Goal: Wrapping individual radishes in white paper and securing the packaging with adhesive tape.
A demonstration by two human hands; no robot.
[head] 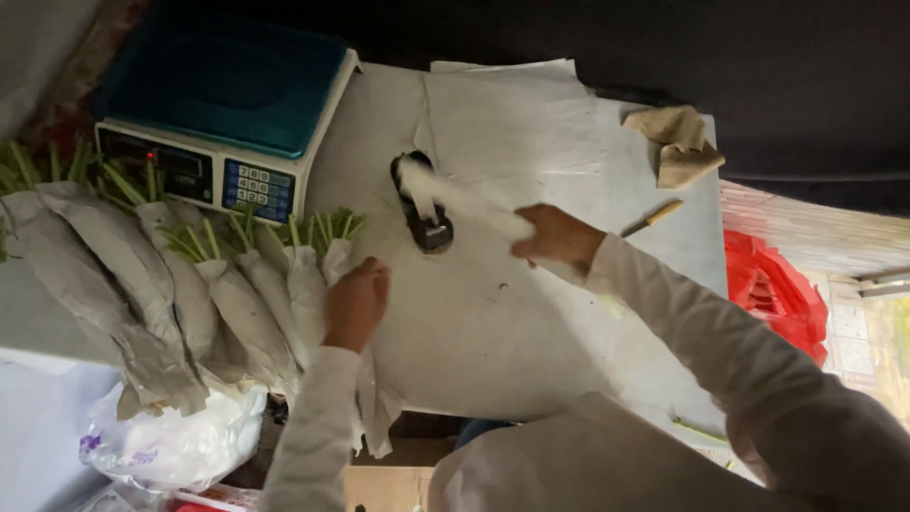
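While our right hand [559,234] pulls a blurred white strip [464,199] away from the black tape dispenser [423,204], fingers pinched on its free end, we judge that we are partway through drawing tape for wrapping. Our left hand [356,301] lies loosely curled, holding nothing that we can see, on the end of the nearest paper-wrapped bundle [305,289] of green stalks. That bundle sits just left of the dispenser, at the edge of the white table [493,341]. More wrapped bundles [142,284] lie in a row leftward, below a scale [223,104]. Next the strip needs tearing free and carrying to the bundle, kept taut.
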